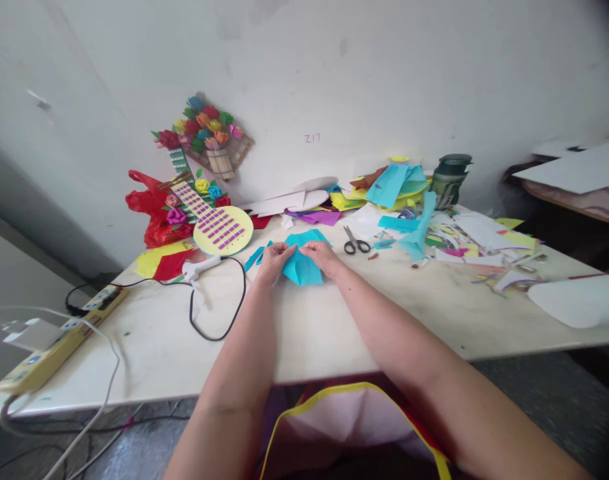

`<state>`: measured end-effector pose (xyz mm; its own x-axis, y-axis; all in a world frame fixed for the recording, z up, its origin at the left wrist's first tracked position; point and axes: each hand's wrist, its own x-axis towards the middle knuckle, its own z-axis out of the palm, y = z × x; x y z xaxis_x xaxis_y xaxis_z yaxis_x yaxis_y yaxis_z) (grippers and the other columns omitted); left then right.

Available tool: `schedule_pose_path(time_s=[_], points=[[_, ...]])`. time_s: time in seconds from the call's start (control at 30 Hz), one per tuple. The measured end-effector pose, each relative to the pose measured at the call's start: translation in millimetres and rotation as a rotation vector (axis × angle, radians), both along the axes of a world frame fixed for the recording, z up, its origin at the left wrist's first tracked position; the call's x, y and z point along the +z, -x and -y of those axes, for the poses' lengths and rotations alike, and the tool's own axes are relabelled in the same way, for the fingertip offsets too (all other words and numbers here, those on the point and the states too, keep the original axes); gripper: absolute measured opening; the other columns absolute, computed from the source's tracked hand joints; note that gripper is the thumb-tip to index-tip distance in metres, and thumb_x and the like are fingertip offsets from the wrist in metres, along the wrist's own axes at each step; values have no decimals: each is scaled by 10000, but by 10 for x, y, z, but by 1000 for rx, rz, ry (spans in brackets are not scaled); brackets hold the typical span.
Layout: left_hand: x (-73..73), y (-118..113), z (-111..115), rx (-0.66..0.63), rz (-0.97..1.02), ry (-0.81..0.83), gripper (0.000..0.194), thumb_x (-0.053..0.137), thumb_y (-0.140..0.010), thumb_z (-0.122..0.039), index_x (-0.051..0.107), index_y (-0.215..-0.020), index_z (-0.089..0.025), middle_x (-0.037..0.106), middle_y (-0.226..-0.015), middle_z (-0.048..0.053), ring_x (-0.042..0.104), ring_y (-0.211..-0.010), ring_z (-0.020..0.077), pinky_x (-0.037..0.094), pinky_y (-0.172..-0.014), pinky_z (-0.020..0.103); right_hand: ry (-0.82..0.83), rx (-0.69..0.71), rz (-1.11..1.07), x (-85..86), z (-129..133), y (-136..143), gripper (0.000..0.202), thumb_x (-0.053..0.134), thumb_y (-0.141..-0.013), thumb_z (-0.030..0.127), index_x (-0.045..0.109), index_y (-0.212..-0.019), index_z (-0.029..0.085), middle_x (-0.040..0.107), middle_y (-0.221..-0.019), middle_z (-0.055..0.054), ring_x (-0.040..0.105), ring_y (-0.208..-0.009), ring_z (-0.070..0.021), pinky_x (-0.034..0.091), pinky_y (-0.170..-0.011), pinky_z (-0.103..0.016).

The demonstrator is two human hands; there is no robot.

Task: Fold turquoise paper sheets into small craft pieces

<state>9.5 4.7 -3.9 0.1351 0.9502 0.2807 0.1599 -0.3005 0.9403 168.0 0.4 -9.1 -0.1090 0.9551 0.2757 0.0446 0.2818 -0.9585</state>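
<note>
Between the two hands, over the desk (329, 333), is a turquoise paper sheet (304, 272), reaching past the fingertips on the far side and also hanging toward the person below them. The left hand (277, 257) pinches it from its left part with thumb and fingers, and the right hand (319, 256) grasps it likewise from the right, the fingertips of both close together near its middle. Just left of the left hand lie narrow turquoise strips (254, 258); farther left are a white glue gun (202, 268) and, beyond it, a yellow guitar-shaped craft (223, 231) with purple bars. Just right of the right hand rest black-handled scissors (350, 247), with a pale turquoise strip (418, 241) farther to the right.
</note>
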Motion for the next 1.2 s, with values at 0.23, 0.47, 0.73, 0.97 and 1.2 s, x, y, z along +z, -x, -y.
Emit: schedule_pose_path(time_s=[0.23, 0.47, 0.73, 0.97, 1.2], points=[[-9, 4, -14, 1, 32, 6, 412, 705, -630, -523, 524, -611, -154, 386, -485, -64, 290, -432, 46, 205, -420, 210, 33, 14, -38, -30, -3, 12, 398, 634, -614, 539, 457, -549, 189, 345, -532, 55, 277, -551, -93, 231, -538, -261], [3, -5, 1, 0, 48, 3, 388, 714, -637, -499, 548, -645, -149, 420, -496, -58, 308, -435, 44, 211, -417, 200, 38, 45, 28, -73, -28, 5, 494, 671, -583, 566, 349, -485, 204, 262, -504, 65, 218, -531, -84, 167, -520, -267], [40, 17, 27, -32, 62, 82, 379, 786, -548, -440, 575, -645, -140, 440, -491, -60, 340, -431, 45, 222, -418, 204, -2, 71, 78, -58, -25, 4, 451, 661, -594, 507, 366, -462, 192, 286, -497, 65, 240, -529, -78, 178, -528, -265], [48, 20, 39, -74, 163, 213, 385, 824, -477, -400, 574, -624, -147, 487, -487, -58, 396, -415, 54, 285, -415, 200, 17, 121, 80, -72, -27, 8, 377, 647, -594, 437, 393, -480, 183, 300, -504, 73, 261, -534, -74, 189, -537, -259], [-8, 45, -13, -60, 172, 183, 381, 815, -507, -402, 537, -572, -150, 433, -447, -66, 351, -391, 43, 225, -395, 198, 24, 95, 66, -43, -3, 12, 427, 665, -563, 485, 378, -472, 183, 294, -502, 77, 246, -533, -70, 186, -539, -261]])
